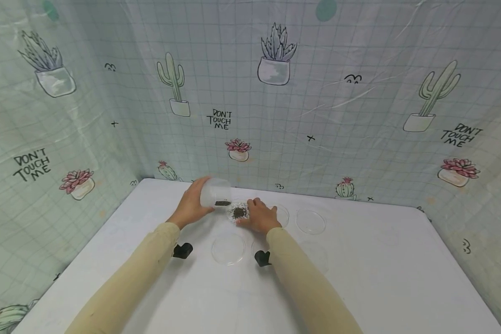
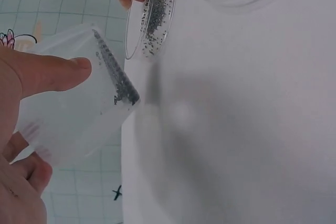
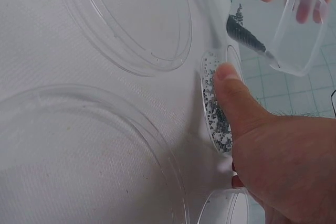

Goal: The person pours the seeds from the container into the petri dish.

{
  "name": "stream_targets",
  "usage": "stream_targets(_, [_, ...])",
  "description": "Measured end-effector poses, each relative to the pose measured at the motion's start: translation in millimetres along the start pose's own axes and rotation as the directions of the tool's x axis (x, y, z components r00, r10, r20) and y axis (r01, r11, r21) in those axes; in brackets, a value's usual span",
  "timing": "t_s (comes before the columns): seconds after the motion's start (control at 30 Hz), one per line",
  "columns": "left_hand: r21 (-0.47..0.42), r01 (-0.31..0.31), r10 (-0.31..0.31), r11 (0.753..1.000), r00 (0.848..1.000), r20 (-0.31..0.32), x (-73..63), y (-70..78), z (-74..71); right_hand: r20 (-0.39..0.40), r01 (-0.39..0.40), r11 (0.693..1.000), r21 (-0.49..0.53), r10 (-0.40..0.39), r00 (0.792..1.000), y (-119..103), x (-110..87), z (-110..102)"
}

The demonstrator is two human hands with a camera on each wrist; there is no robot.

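My left hand (image 1: 192,204) grips a translucent plastic container (image 1: 216,188), tilted on its side. Dark granules (image 2: 119,80) lie along the container's lower side, as the left wrist view shows. Just right of it, a clear round petri dish (image 3: 205,95) holds scattered dark granules, densest in a heap near its middle. With its thumb on the near rim and its other fingers at the far side, my right hand (image 1: 262,216) holds this dish. Those far fingers are partly hidden in the right wrist view. The container's lower corner is beside the dish, slightly above the table.
Several clear petri dishes stand on the white table (image 1: 380,269): one dish (image 1: 228,264) in front, another (image 1: 324,225) to the right, others partly behind the right hand and sleeve. Black wrist mounts (image 1: 183,250) sit at both wrists. A patterned curtain (image 1: 359,139) borders the table.
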State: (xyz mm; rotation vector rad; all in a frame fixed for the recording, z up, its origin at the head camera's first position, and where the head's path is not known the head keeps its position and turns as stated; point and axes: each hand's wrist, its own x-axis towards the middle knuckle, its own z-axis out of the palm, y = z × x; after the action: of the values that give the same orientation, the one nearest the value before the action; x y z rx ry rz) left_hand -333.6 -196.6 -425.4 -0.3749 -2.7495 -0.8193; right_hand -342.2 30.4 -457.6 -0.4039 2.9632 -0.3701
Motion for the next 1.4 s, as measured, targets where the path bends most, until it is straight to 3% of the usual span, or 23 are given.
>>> stream_targets(0.2, [-0.055,0.091,-0.089,0.994,0.995,0.034,-4.2,-6.2,-0.6,-0.012,0.000,1.000,-0.010,0.000,1.000,0.1,0.1,1.4])
stream_targets(0.53, [-0.099,0.154,-0.148,0.983,0.987,0.068,-7.2,-12.6,-3.3,-0.021,0.008,1.000,-0.012,-0.008,1.000,-0.2,-2.6,-1.1])
stream_targets(1.07, [-0.139,0.177,-0.164,0.974,0.981,0.103,-12.0,-22.7,-2.9,-0.017,0.008,1.000,0.008,-0.008,1.000,0.9,-1.6,-1.9])
stream_targets(1.4, [-0.143,0.242,-0.221,0.960,0.964,0.151,-15.2,-33.6,-0.3,-0.020,0.008,1.000,0.006,-0.008,1.000,-0.4,-2.6,-2.6])
